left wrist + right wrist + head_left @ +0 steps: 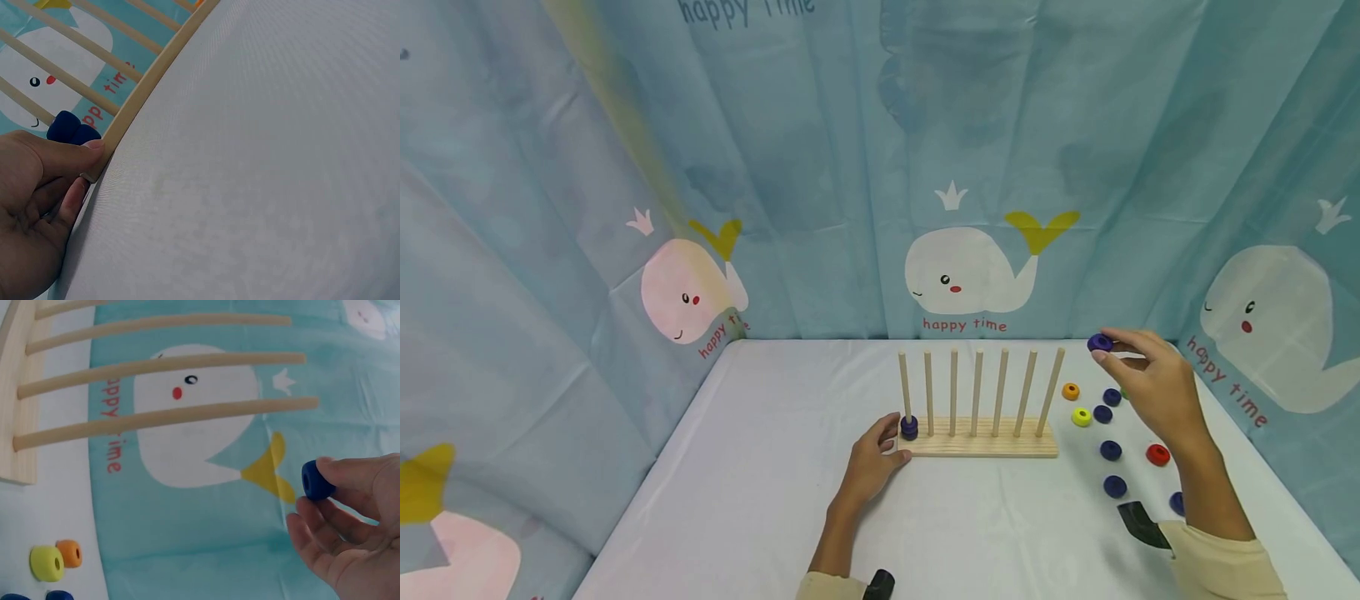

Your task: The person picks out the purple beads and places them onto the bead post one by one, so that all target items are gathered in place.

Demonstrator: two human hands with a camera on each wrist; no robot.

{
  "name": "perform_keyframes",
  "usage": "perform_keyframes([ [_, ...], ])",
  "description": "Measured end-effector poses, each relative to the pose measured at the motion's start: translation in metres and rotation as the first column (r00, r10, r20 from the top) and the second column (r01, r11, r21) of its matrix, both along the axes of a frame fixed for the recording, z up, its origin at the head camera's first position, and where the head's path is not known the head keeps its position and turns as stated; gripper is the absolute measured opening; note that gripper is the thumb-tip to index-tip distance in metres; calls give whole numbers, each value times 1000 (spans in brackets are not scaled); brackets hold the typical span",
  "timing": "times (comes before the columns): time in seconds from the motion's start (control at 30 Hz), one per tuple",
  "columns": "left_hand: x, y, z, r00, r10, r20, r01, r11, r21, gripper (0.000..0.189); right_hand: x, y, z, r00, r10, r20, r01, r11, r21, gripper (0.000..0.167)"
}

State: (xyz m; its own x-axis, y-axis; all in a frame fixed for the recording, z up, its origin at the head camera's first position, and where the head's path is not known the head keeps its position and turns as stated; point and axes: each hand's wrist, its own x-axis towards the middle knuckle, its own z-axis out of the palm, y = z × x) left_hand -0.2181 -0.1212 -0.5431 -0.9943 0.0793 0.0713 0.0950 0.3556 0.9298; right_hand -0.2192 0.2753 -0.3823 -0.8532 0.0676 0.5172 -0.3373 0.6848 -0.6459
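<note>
A wooden base (pixel 977 448) carries a row of several upright pegs. On its leftmost peg sit two dark blue beads (pixel 909 428), one on top of the other. My left hand (pixel 870 463) grips the left end of the base between thumb and fingers, as the left wrist view shows close up. Off to the right and raised to about the height of the peg tops, my right hand (pixel 1153 385) pinches another dark blue bead (pixel 318 480) between thumb and fingertips. Its hole faces the pegs in the right wrist view.
Loose beads lie right of the base: an orange bead (pixel 1071 391), a yellow bead (pixel 1081 417), a red bead (pixel 1157 454) and several dark blue beads (pixel 1110 450). A green one is mostly hidden behind the right hand. A whale-print curtain (pixel 820 208) surrounds the white table (pixel 737 483).
</note>
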Motion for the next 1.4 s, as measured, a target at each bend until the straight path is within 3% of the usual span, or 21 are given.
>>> perform_keyframes([
  [0.2, -1, 0, 1, 1000, 5, 0, -5, 1000, 3, 68, 3, -10, 10, 995, 50, -89, -51, 999, -5, 40],
  [0.5, -2, 1, 4, 1000, -1, -3, 1, 1000, 6, 68, 5, -20, 21, 988, 92, -127, -96, 995, -26, 41],
  [0.97, -2, 1, 3, 1000, 6, 10, -6, 1000, 3, 68, 7, -37, 32, 972, 166, -166, -173, 984, -32, 39],
  [1.4, -1, 1, 2, 1000, 3, 10, -3, 1000, -6, 68, 6, -56, 36, 961, 241, -140, -252, 965, -68, 38],
])
